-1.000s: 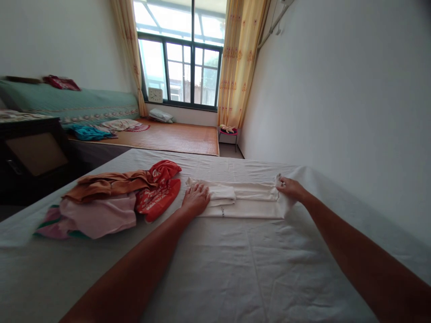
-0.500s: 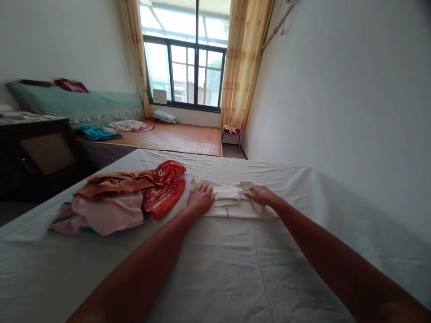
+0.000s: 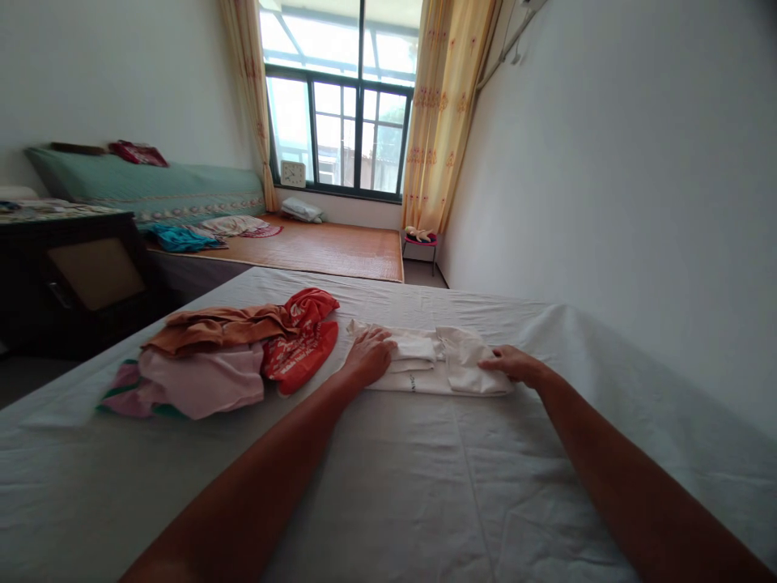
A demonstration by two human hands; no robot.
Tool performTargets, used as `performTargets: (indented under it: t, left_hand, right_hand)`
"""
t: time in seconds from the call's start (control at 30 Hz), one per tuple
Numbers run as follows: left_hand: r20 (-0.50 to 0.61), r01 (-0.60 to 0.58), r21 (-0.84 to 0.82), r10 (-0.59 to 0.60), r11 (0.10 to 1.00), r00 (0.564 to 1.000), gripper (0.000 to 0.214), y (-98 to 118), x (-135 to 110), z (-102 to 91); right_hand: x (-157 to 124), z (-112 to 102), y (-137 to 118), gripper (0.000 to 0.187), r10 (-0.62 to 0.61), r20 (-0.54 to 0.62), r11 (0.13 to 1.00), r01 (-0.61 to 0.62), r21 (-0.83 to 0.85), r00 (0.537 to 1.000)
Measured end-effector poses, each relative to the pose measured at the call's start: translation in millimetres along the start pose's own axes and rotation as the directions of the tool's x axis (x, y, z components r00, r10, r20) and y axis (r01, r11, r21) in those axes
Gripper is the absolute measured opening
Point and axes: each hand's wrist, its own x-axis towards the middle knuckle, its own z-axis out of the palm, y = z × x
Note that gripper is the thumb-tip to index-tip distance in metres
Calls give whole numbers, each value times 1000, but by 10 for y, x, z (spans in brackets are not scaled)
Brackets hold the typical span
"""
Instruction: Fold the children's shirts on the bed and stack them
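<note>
White garment (image 3: 461, 360): part-folded, flat on bed sheet (image 3: 425, 486), just beside heap of clothes (image 3: 200, 372). Left hand (image 3: 370, 356): pressed on left end, fingers together. Right hand (image 3: 510, 364): flat at folded right end, fingers extended and close together. Seemingly mid-fold; next fold needing aligned edges and a steady anchor.

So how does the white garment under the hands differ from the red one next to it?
The white garment is folded flat into a neat strip; the red garment lies crumpled. The white garment is nearly plain; the red garment carries white print. The left hand and right hand both rest on the white garment; neither is on the red garment, which lies against a clothes pile. Both lie on the bed sheet.
</note>
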Motion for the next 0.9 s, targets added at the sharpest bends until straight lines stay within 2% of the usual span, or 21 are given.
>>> performTargets:
  t: [0.1, 0.17, 0.27, 0.33, 0.4, 0.43, 0.5, 0.57, 0.63, 0.7, 0.77, 0.9]
  left_hand:
    - [-55, 38, -279, -56, 959, 997, 31, -11, 63, -80]
    - [-20, 120, -520, -152, 846, 988, 29, -19, 96, -129]
    - [129, 249, -822, -259, 513, 957, 35, -25, 107, -197]
    - [220, 295, -916, -275, 271, 936, 47, -39, 88, -232]
    - [284, 325, -937, -268, 124, 921, 56, -69, 58, -248]
    - [307, 345, -933, -276, 99, 911, 57, -89, 43, -248]
    - [319, 377, -919, -337, 119, 886, 56, -126, 18, -236]
    - [290, 384, -908, -409, 168, 865, 65, -155, 5, -229]
    - [250, 363, -909, -426, 206, 870, 75, -185, -4, -249]
    - [215, 335, -907, -403, 257, 890, 78, -239, -18, -297]
    - [188, 341, -869, -400, 357, 897, 75, -332, -40, -354]
    - [235, 520, -577, -481, 630, 844, 61, -555, -71, -426]
  right_hand:
    - [-48, 58, -255, 40, -109, -12, 960, 108, 260, 994]
    - [-52, 183, -516, 47, -211, -43, 916, 213, 341, 976]
    - [-64, 582, -969, 46, -380, -46, 856, 370, 361, 924]
    - [-90, 917, -1235, 46, -483, -30, 821, 464, 333, 875]
    - [-118, 1190, -1417, 49, -561, 84, 787, 499, 364, 824]
    - [-124, 1277, -1469, 51, -589, 121, 770, 509, 386, 799]
    - [-114, 1331, -1497, 51, -609, 115, 747, 520, 414, 785]
    - [-72, 1264, -1445, 47, -579, 20, 750, 522, 405, 815]
    - [-11, 1156, -1340, 42, -520, -75, 771, 506, 388, 851]
    - [54, 1078, -1205, 39, -480, -149, 776, 498, 387, 864]
    - [119, 1056, -1062, 38, -455, -205, 773, 498, 393, 867]
    - [228, 1081, -858, 36, -455, -271, 791, 525, 315, 848]
